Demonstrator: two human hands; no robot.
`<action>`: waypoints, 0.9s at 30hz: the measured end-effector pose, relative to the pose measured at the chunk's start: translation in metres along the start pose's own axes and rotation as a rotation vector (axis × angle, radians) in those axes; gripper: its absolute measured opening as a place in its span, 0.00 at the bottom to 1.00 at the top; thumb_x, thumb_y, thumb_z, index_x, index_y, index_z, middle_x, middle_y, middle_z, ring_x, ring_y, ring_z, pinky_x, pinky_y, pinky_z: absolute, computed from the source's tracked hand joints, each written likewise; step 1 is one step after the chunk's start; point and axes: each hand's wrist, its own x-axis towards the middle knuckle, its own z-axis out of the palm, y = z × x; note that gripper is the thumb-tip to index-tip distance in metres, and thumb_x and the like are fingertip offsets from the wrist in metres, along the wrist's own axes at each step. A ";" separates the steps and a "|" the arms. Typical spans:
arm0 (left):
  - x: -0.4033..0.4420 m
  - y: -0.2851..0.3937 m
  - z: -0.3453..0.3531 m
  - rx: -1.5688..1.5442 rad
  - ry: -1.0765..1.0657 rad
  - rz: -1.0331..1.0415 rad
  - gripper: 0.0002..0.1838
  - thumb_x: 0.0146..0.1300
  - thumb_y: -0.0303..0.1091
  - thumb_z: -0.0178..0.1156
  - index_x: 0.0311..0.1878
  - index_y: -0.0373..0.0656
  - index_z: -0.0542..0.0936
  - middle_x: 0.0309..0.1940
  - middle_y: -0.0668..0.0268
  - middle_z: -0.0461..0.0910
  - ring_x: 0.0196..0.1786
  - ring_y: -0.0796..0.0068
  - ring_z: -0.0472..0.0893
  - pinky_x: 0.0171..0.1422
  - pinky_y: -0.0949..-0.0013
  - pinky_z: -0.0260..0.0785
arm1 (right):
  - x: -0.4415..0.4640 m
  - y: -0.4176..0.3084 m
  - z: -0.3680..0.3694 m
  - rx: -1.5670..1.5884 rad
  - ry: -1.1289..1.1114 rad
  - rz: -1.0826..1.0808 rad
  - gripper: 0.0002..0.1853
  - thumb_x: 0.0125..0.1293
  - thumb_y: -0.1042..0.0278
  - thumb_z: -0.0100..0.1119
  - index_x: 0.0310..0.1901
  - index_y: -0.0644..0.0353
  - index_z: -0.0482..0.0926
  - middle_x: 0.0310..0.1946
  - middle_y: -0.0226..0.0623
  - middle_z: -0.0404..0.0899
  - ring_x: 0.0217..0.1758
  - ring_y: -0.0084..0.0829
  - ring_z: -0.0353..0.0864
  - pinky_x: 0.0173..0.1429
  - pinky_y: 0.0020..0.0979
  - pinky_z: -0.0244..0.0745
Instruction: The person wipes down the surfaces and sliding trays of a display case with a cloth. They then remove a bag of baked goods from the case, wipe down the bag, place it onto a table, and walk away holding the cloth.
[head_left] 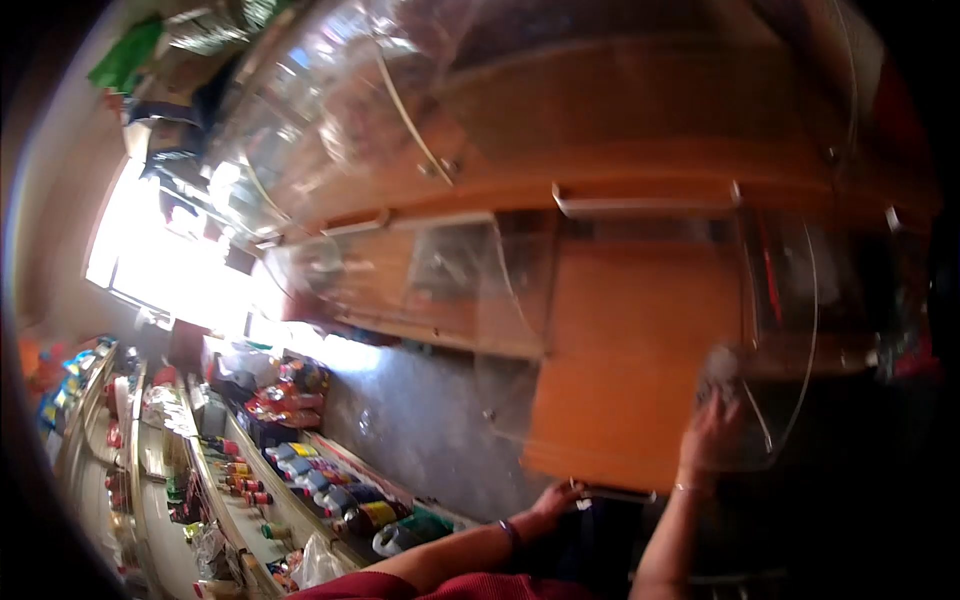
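My left hand (552,500) is at the lower edge of an orange-brown wooden panel (630,360), its fingers curled by a thin metal strip (618,494). Whether it grips that edge is unclear. Higher and to the right, my right hand (712,430) presses a blurred greyish cloth (720,368) near the panel's right side. Its fingers are bent against the cloth. A clear transparent sheet (790,410) with a pale curved edge shows around the right hand.
A wooden cabinet (440,190) with glass-like fronts and small metal handles spans the upper view. Shelves at lower left hold several bottles (370,517) and packets (290,400). A bright window (170,250) is at left, and a grey floor (420,410) lies between.
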 end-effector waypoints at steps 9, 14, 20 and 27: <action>-0.023 0.039 0.025 0.008 0.134 0.017 0.18 0.66 0.35 0.52 0.56 0.40 0.72 0.51 0.62 0.77 0.53 0.70 0.76 0.60 0.66 0.65 | -0.104 -0.159 0.062 0.601 -0.191 -0.478 0.16 0.55 0.68 0.54 0.47 0.52 0.79 0.51 0.37 0.74 0.59 0.42 0.67 0.62 0.46 0.59; -0.021 0.034 0.020 0.014 0.068 0.092 0.17 0.67 0.36 0.52 0.56 0.40 0.72 0.50 0.63 0.77 0.53 0.70 0.76 0.58 0.66 0.66 | -0.145 -0.112 0.024 0.584 -0.297 -0.770 0.15 0.53 0.64 0.57 0.44 0.50 0.83 0.56 0.33 0.71 0.62 0.41 0.64 0.64 0.46 0.57; -0.023 0.034 0.017 0.041 0.021 0.023 0.15 0.68 0.38 0.50 0.53 0.39 0.69 0.52 0.60 0.74 0.57 0.61 0.75 0.60 0.63 0.65 | -0.106 0.038 -0.010 0.205 -0.214 -0.384 0.14 0.54 0.69 0.60 0.45 0.50 0.80 0.59 0.43 0.65 0.63 0.44 0.62 0.62 0.49 0.56; -0.019 0.039 0.021 0.003 0.024 0.084 0.14 0.68 0.39 0.51 0.50 0.40 0.70 0.49 0.59 0.75 0.56 0.59 0.76 0.63 0.61 0.63 | 0.017 0.010 -0.007 -0.079 -0.106 -0.255 0.24 0.52 0.66 0.58 0.54 0.50 0.74 0.59 0.40 0.66 0.55 0.49 0.66 0.51 0.52 0.68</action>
